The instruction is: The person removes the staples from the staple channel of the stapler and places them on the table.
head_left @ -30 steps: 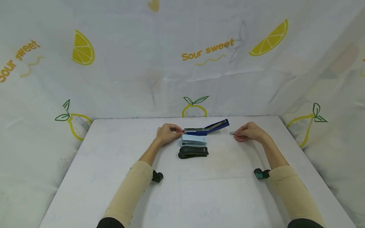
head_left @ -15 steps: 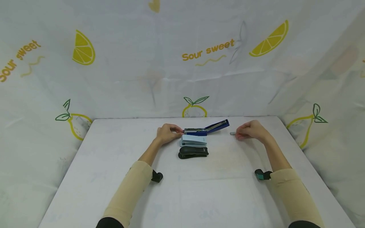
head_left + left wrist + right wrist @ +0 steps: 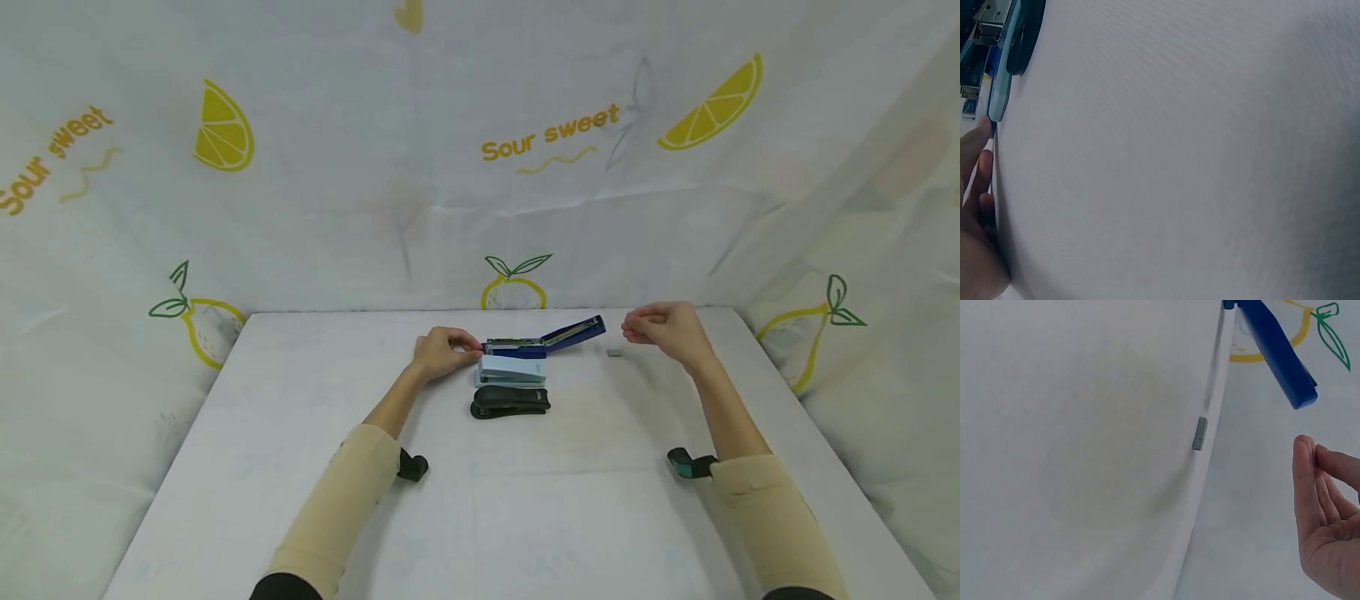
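Head view: nearest are two beige sleeves (image 3: 333, 504) over the forearms on the white table (image 3: 525, 533). Farther in lies the black stapler (image 3: 511, 401), top down, with the pale blue stapler (image 3: 512, 370) just beyond and parallel to it. Next comes the dark blue stapler (image 3: 558, 337), its top swung back to the right and slanting up off the table. The left hand (image 3: 442, 353) pinches its left end between thumb and finger. Right of it, a small grey strip (image 3: 615, 352) lies apart. The right hand (image 3: 667, 330) hovers near the strip, holding nothing, thumb tip against fairly straight fingers. Lemon-printed cloth (image 3: 360, 242) hangs behind.
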{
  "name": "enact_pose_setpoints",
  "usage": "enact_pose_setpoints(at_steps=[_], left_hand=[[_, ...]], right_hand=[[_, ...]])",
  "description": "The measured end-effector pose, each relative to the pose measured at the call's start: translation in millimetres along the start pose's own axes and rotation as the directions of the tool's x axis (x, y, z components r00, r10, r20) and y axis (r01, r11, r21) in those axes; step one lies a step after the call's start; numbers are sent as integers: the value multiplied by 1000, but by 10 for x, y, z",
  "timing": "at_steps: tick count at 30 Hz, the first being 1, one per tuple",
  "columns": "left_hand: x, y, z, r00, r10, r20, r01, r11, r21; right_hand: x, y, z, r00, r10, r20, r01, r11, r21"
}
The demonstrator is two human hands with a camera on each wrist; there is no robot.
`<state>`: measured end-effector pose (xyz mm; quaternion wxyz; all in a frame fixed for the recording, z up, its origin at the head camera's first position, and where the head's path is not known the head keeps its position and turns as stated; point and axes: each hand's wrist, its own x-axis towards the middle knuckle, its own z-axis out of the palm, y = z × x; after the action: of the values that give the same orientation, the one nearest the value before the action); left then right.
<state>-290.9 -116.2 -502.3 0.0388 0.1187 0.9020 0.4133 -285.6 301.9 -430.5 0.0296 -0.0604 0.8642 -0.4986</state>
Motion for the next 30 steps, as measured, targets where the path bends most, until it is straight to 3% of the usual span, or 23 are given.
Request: enact_pose_setpoints(at_steps=[14, 30], left_hand=[[-16, -37, 32, 1000, 27, -7, -27, 999, 24], [-60, -84, 16, 998, 61, 21, -61, 998, 19]], right_hand=[[-135, -504, 312, 996, -58, 73, 56, 998, 26], [-169, -769, 827, 968, -168, 186, 169, 986, 9]])
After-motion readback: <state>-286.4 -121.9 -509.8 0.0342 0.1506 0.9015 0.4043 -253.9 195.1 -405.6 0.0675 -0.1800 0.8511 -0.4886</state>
